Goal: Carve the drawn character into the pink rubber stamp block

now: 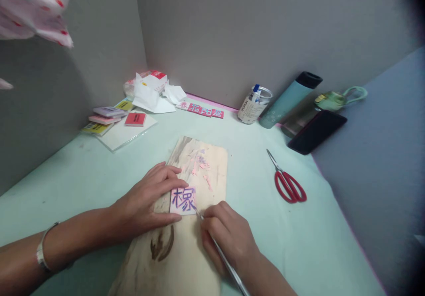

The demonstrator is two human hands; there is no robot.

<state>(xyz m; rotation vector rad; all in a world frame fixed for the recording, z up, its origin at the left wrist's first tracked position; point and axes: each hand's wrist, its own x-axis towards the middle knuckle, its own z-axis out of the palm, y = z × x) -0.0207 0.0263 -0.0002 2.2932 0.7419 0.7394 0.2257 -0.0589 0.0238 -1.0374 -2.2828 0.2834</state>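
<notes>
Left hand (146, 203) fingers flat on block (183, 201); right hand (229, 236) fingers pinching tool (229, 265); papers in jar (255, 105)

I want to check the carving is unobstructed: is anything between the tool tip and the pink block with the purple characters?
Nothing visible. The right hand holds the thin metal tool, its tip at the lower right corner of the pink block. The left hand pins the block's left side; the pink shavings lie behind the block on the wooden board.
</notes>
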